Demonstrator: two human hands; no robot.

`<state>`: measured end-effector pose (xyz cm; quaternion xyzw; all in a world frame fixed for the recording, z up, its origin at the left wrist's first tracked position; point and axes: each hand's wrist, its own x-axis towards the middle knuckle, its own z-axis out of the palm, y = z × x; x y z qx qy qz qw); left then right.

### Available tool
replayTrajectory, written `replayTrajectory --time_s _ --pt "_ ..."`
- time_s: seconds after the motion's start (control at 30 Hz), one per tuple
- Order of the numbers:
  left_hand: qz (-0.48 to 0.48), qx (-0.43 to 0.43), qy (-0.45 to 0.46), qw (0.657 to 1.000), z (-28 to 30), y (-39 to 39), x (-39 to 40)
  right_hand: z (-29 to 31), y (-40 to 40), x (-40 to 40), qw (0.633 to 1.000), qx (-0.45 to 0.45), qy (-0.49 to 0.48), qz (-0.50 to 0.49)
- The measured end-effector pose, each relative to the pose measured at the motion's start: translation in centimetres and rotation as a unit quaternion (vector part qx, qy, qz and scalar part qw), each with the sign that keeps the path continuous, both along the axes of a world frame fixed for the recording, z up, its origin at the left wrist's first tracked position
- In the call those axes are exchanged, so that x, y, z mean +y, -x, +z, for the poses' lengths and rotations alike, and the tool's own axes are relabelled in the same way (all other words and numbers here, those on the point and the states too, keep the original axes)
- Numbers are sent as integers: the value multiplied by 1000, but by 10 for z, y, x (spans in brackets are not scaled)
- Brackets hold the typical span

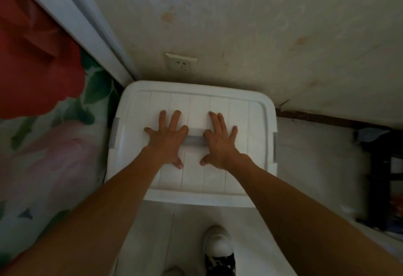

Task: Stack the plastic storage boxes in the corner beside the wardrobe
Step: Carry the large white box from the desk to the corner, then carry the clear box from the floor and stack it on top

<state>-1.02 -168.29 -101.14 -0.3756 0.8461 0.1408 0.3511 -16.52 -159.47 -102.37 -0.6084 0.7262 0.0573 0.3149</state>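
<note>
A white plastic storage box with a ribbed lid stands in the corner, its back edge against the wall and its left side next to the wardrobe. A grey handle lies across the middle of the lid, and grey clips sit on both sides. My left hand lies flat on the lid, fingers spread, just left of the handle. My right hand rests flat on the lid just right of it. Neither hand holds anything. Whatever is under this box is hidden.
The wardrobe door, with a red and pink flower print, fills the left side. A wall socket sits just above the box. A dark piece of furniture stands at right. My white shoe is on the pale floor below.
</note>
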Motion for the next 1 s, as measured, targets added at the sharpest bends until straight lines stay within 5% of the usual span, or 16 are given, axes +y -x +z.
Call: replayTrajectory --time_s 0.37,0.6,0.8,1.0 --pt "23 41 7 999 -12 6 -32 -5 8 -30 999 -8 23 -35" --pt "76 97 -78 989 33 6 -43 30 20 -29 997 -48 4 -53" --pt "148 236 -130 952 151 32 -45 153 46 -18 922 -190 80 -329" --pt "61 319 -67 943 351 104 -30 345 97 14 855 -220 181 -433"
